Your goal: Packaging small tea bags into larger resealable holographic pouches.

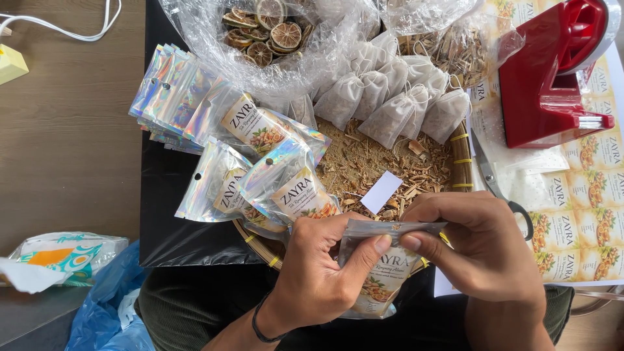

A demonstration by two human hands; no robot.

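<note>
I have both hands pinched on the top edge of a holographic pouch (377,273): my left hand (318,273) clamps it with thumb and fingers, my right hand (481,250) presses the same edge from the other side. Just beyond the grip sits a woven tray (460,162) of dried herb shreds. Left of it lie more filled pouches (273,169); farther off, white tea sachets (390,97), and a red sealer (552,84) to the right.

A single head-worn camera looks steeply down from close above the person's lap. The round woven bamboo tray (460,170) fills the centre of the frame, the brown wooden counter (65,130) the left, both hands the lower middle.
</note>
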